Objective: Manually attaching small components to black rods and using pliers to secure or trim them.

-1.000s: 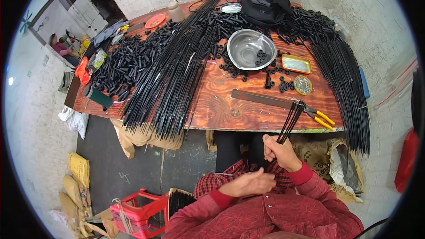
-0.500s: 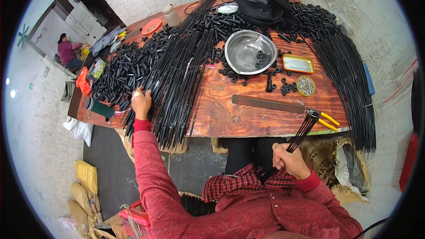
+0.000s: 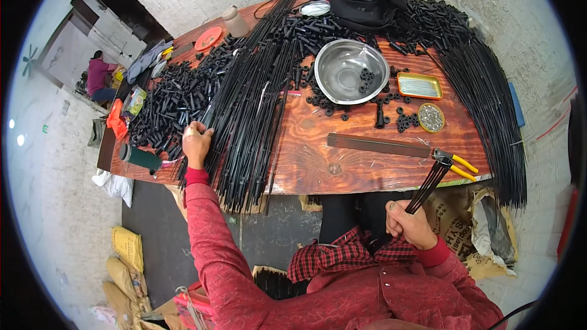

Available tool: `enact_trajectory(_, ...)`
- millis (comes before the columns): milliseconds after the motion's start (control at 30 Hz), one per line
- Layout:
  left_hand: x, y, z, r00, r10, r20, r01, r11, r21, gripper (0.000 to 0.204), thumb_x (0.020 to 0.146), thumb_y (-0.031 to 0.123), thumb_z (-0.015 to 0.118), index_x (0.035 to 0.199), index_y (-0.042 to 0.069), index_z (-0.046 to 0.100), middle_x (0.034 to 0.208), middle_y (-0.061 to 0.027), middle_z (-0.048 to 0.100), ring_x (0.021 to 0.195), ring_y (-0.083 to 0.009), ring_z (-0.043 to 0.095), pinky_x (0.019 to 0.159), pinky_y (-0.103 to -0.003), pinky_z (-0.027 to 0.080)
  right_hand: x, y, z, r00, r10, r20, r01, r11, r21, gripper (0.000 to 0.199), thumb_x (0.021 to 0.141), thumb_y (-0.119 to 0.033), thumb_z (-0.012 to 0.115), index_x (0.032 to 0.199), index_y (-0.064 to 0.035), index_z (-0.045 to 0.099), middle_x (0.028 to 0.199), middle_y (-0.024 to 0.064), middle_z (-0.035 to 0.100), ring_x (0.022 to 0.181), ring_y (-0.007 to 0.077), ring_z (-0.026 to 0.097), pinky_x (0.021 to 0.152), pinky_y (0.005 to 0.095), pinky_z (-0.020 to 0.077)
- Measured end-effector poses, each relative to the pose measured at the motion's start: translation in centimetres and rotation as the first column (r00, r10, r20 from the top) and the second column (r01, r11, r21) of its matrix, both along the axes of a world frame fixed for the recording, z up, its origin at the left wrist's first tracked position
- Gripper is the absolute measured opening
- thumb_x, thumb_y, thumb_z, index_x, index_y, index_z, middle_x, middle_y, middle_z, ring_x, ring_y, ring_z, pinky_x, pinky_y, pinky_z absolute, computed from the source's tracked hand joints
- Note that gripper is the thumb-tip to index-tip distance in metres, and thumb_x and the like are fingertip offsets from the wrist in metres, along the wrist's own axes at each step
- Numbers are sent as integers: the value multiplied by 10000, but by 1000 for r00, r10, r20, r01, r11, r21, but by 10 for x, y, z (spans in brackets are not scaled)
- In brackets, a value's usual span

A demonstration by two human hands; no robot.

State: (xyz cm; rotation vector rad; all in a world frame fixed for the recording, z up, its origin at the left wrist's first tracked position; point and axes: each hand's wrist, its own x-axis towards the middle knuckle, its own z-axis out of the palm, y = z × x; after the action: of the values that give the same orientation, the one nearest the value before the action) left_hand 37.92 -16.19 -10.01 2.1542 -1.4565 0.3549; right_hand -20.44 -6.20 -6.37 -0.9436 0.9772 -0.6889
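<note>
Your left arm: red sleeve, stretched far forward and leftward, left hand [image 3: 197, 142] palm down, fingers curled. Your right arm: bent close to your torso, right hand [image 3: 411, 225] fisted, thumb uppermost, knuckles outward.

I sit in a bare-walled assembly workshop: my wooden workbench [image 3: 318, 146] is heaped with black rods [image 3: 244, 122] and black plastic fittings [image 3: 165, 104], beside pliers [image 3: 455, 164], a steel bowl [image 3: 342, 67] and floor sacks [image 3: 125, 247].
</note>
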Motion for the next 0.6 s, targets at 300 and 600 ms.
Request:
enact_trajectory(300,-15,20,46,997,-8,-75,-11,967,-254,214,761,88,737,812,20,540,685,-38,523,616,-161,490,594,-314,419,-3,-2,-4,999,4,40,-4,1000,-18,470,996,-311,540,603,-60,485,511,3,419,451,115,455,523,283,448)
enact_trajectory(600,-100,2,38,933,-301,-197,305,952,-14,246,721,71,769,880,39,584,684,-79,559,614,-236,548,602,-361,465,3,-6,3,998,54,-8,-54,998,-20,473,993,-327,547,612,-52,494,521,12,445,460,110,463,518,276,443)
